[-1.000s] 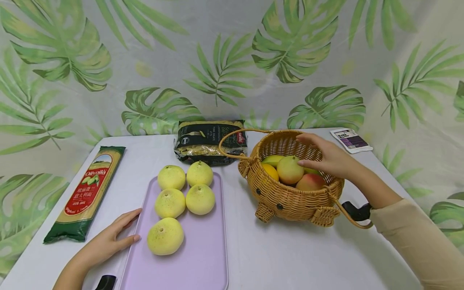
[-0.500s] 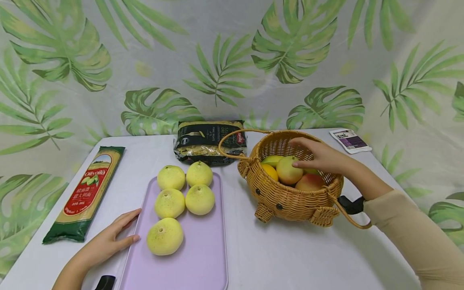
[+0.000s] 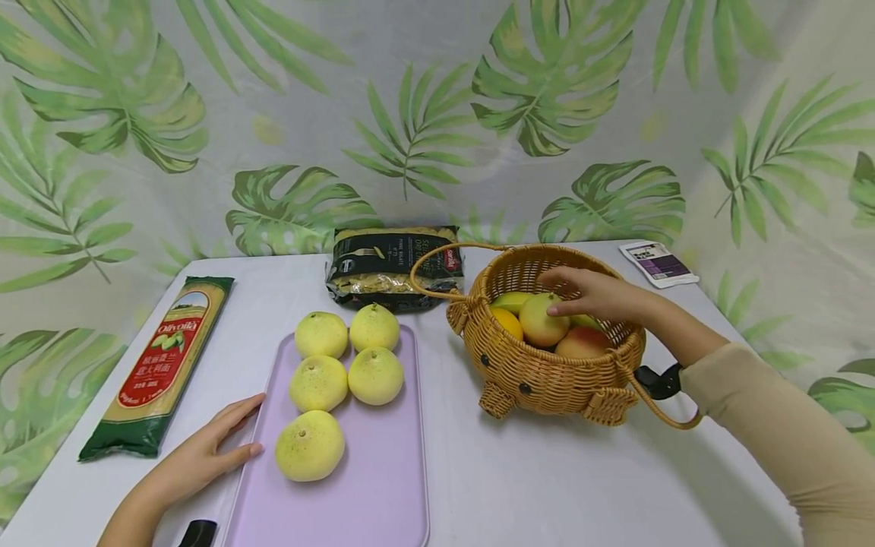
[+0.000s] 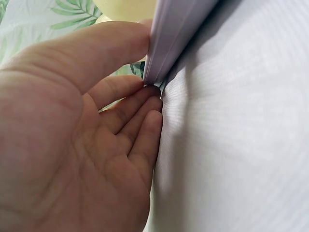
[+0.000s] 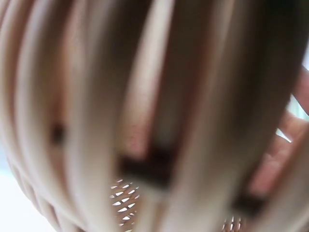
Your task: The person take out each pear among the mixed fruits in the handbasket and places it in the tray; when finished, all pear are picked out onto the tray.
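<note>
My left hand (image 3: 203, 456) lies at the left edge of the lilac tray (image 3: 376, 486), its thumb and fingertips touching the tray's edge in the left wrist view. On the tray sit several round, pale yellow-green fruits (image 3: 311, 446) with speckled skins. My right hand (image 3: 595, 296) reaches over the pig-shaped wicker basket (image 3: 560, 380). Its fingers are spread, and the thumb tip is right at a pale green fruit (image 3: 544, 319) with a reddish blush. Beside that fruit lie an orange one (image 3: 506, 324), a red one (image 3: 581, 343) and a green one (image 3: 513, 301). Blurred wicker strands fill most of the right wrist view.
A spaghetti packet (image 3: 160, 365) lies left of the tray. Behind the tray stands a black-labelled penne bag (image 3: 396, 266). A small white and purple pouch (image 3: 658, 264) lies at the back right. The basket's looped handles (image 3: 437, 289) stick out to both sides.
My right hand has moved left and slightly down into the basket, bringing the thumb over the pale green fruit. The left hand and the fruits on the tray have stayed put.
</note>
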Tool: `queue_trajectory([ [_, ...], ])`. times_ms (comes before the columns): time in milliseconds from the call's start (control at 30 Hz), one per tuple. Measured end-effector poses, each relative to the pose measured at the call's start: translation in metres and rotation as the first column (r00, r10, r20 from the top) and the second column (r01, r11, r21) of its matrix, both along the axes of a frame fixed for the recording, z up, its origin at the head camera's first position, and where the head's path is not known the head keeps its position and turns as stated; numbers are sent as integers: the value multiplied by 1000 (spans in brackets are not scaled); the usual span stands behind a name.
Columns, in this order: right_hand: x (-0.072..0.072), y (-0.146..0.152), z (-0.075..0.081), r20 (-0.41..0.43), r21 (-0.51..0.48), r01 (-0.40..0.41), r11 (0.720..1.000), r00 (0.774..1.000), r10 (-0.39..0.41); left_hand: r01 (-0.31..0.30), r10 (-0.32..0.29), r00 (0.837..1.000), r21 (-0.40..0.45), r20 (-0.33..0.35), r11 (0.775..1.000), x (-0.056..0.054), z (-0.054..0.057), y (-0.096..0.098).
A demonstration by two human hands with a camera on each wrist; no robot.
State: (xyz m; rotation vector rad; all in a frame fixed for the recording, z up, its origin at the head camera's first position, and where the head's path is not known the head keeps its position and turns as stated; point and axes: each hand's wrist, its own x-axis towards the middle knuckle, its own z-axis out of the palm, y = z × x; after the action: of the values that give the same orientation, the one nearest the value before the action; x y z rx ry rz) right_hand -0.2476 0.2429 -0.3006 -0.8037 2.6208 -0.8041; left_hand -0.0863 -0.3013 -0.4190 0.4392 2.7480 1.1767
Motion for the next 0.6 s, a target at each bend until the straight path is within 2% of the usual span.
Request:
queue_trajectory([
  [400, -4, -3, -8, 108, -28, 5, 1000, 994, -2, -3, 3, 1000, -24, -2, 1000, 0, 0, 0],
  [600, -5, -4, -8, 257, -55, 56, 997, 966, -40, -4, 4, 1000, -19, 1, 1000, 1, 0, 0],
])
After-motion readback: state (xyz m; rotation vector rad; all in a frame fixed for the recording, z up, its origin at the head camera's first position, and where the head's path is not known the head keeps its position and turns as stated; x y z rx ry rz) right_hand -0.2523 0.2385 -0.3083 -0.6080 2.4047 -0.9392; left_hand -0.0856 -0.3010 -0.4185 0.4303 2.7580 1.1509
